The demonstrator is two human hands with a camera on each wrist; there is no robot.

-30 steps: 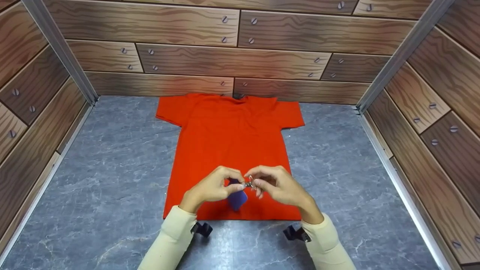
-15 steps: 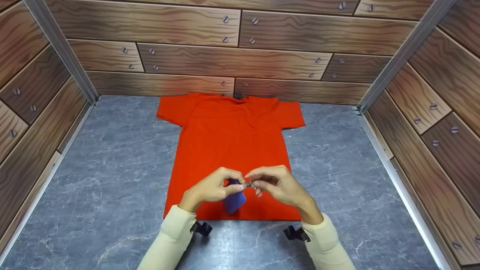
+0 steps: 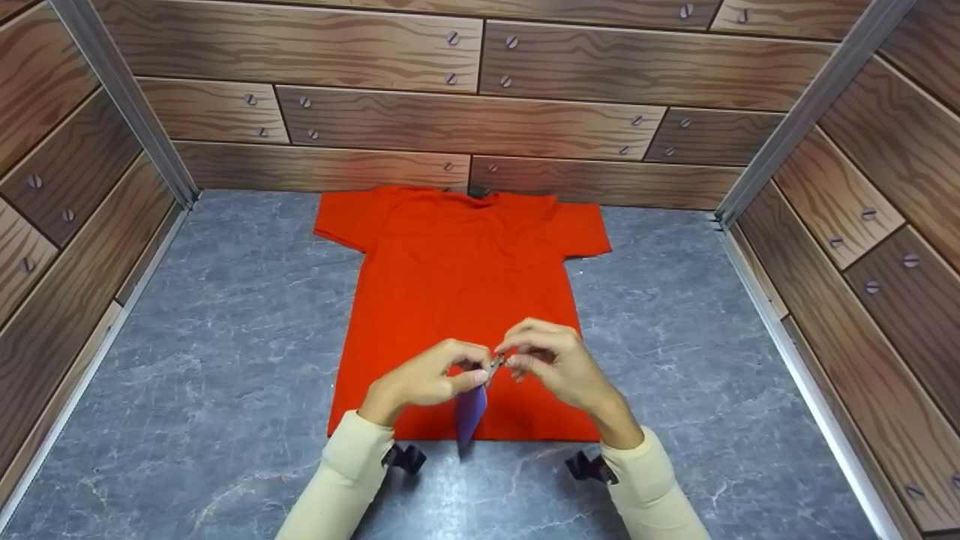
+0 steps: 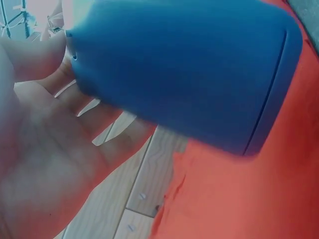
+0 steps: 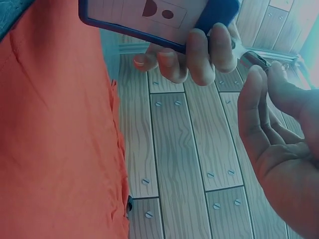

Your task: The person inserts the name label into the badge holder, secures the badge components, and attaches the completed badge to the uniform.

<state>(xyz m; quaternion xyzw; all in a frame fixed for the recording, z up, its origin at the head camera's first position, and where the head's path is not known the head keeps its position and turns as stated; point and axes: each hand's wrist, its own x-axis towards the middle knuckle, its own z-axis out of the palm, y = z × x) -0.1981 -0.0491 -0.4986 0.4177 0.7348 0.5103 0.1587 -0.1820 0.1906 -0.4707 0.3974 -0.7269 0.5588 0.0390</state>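
A blue ID badge holder [image 3: 470, 414] hangs nearly edge-on from my left hand [image 3: 431, 373], above the lower part of the shirt. Thumb and fingers of that hand pinch its top end. My right hand [image 3: 551, 360] pinches a small metal clip [image 3: 496, 364] joined to the badge's top. The plain blue back of the badge holder [image 4: 184, 69] fills much of the left wrist view. In the right wrist view the front shows a white printed card [image 5: 142, 17], and the metal clip [image 5: 253, 59] sits between thumb and fingertips, partly hidden.
Under the hands a red T-shirt [image 3: 465, 292] lies spread flat, collar toward the back wall. It rests on a grey marbled table [image 3: 247, 300]. Wood-patterned walls [image 3: 375, 116] with metal corner posts enclose the back and both sides.
The badge holder has swung from showing its face to nearly edge-on, hanging a little lower. The right hand has risen slightly, and the clip has tilted with it.
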